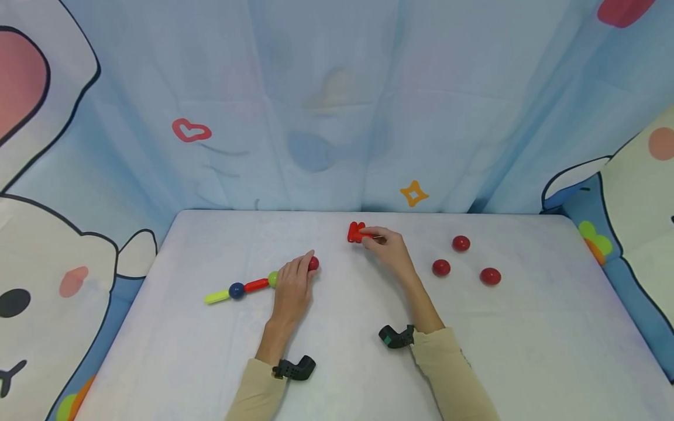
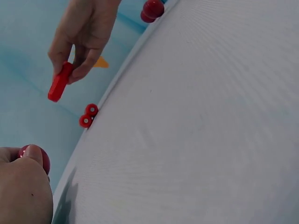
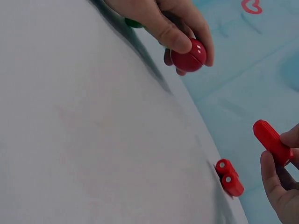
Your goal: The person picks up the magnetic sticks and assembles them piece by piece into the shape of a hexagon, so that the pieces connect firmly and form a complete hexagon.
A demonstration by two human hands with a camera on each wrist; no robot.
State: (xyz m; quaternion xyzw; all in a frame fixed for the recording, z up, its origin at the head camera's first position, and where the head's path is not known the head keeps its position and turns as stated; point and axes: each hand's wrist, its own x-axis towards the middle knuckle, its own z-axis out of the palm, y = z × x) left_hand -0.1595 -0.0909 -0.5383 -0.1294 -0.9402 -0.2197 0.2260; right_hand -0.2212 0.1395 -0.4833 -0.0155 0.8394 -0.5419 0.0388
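Observation:
My left hand (image 1: 292, 289) grips the right end of a chain of balls and rods, its thumb and fingers around a red ball (image 3: 191, 58). Left of the hand the chain shows a green ball (image 1: 272, 279), a red rod (image 1: 256, 285), a dark blue ball (image 1: 237, 290) and a yellow-green rod (image 1: 216, 297); the part under the hand is hidden. Farther right, my right hand (image 1: 391, 251) pinches a short red rod (image 3: 270, 140) between thumb and fingers, raised off the table. Two more red rods (image 3: 230, 178) lie side by side close by, pale round spots on their ends.
Three loose red balls, one nearest the front (image 1: 490, 276), sit on the white-covered table (image 1: 337, 362) right of my right hand. Behind the table's far edge hangs a light blue printed curtain (image 1: 337, 117), with cartoon animals at both sides.

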